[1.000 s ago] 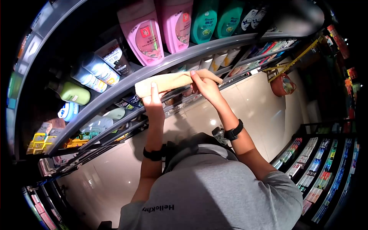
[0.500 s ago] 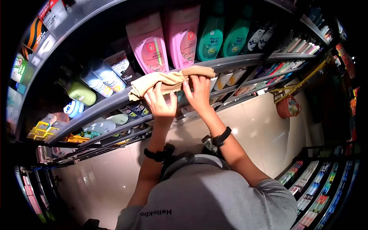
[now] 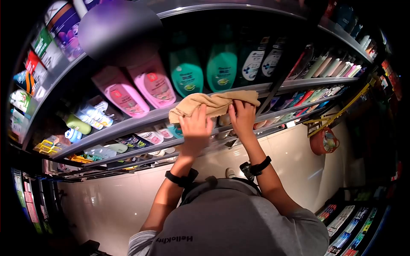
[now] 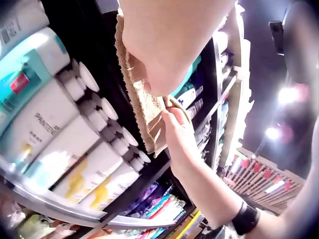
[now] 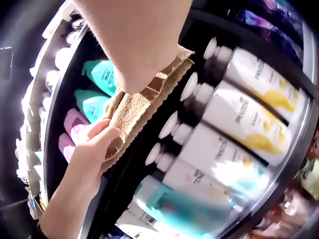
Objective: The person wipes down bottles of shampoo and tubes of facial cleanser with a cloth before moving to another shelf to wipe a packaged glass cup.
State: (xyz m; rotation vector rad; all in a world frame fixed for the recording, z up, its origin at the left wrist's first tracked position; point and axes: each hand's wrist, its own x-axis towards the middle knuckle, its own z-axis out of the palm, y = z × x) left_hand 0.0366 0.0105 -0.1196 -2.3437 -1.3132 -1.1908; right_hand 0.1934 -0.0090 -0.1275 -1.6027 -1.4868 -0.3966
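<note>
A folded tan cloth [image 3: 215, 103] lies along the grey front edge of a shelf, below green bottles. Both hands hold it from the near side. The left hand [image 3: 196, 128] rests its fingers on the cloth's left part, and the right hand [image 3: 244, 119] has its fingers curled over the right part. In the left wrist view the cloth [image 4: 144, 99] hangs past the edge, with the right hand [image 4: 179, 142] pinching it. In the right wrist view the left hand [image 5: 89, 154] grips the cloth [image 5: 142, 107] with its thumb on the near face.
Pink bottles [image 3: 156, 85] and green bottles [image 3: 186, 77] stand just behind the shelf edge. White pump bottles [image 5: 239, 117] fill the level below. A red basket [image 3: 323, 141] is on the floor at right, beside a yellow frame [image 3: 341, 112]. More stocked shelves [image 3: 352, 226] stand at lower right.
Both hands and the cloth have moved right along the shelf edge, from below the pink bottles to below the green ones. The view has shifted along too.
</note>
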